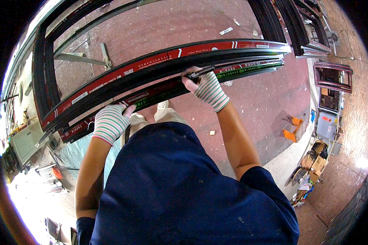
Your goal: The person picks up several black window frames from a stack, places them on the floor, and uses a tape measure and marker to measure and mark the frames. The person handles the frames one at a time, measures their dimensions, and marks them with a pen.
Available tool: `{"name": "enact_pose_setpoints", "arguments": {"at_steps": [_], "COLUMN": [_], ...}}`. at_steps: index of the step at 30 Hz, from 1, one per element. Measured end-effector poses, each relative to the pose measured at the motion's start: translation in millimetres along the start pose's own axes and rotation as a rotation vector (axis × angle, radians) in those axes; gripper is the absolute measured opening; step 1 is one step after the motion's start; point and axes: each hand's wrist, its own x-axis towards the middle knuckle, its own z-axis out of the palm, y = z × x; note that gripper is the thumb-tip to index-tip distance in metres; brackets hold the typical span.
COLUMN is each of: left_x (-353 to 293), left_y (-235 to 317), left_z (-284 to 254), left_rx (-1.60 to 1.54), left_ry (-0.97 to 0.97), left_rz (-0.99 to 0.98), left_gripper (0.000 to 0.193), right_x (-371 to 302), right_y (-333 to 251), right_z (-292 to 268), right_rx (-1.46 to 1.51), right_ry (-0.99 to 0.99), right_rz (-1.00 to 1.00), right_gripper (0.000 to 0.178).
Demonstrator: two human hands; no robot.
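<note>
My right hand, in a striped glove with bare fingertips, grips a black marker pen slantwise over a dark bar. A green-and-black measuring tape runs along this bar, passing under the right hand. My left hand, gloved alike, is closed at the tape's left end, its thumb beside the green markings. What lies inside its palm is hidden; a thin white loop shows at its outer side. Just beyond the bar lies a large black frame with red printed film along its edge.
More dark frames stand at the far right. An orange stool-like object sits on the red floor to the right. Cardboard boxes and a grey case line the right side. A pale green panel leans at the left.
</note>
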Motion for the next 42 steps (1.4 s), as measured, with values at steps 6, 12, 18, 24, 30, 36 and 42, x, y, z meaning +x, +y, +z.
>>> {"name": "enact_pose_setpoints", "arguments": {"at_steps": [6,12,18,24,30,36,42], "left_x": [0,1,0,-15,-31,-46,-78], "left_y": [-3,-3,-7,-20,0,36,66], "left_z": [4,5,-2,-16,-26,-47,-59], "left_rx": [0.003,0.01,-0.057,-0.451,-0.992,-1.553,-1.574], "left_ry": [0.02,0.028,-0.04,-0.442,-0.424,-0.146,0.239], "left_rz": [0.016,0.02,0.047,0.118,0.263,0.273,0.192], "left_gripper": [0.054,0.055,0.055,0.043,0.045,0.041,0.037], "right_x": [-1,-5,-45,-76,-80,-80,-61], "right_y": [-13,-11,-24,-34,-96,-116,-176], "right_z": [-5,-9,-23,-53,-41,31,44], "right_rx": [-0.01,0.155,0.349,0.009,-0.197,0.42,0.288], "right_ry": [-0.102,0.018,0.471,0.931,1.056,0.29,-0.162], "right_rz": [0.168,0.14,0.023,-0.182,-0.47,-0.332,-0.025], "right_gripper": [0.015,0.015,0.036,0.031,0.042,0.071,0.078]}}
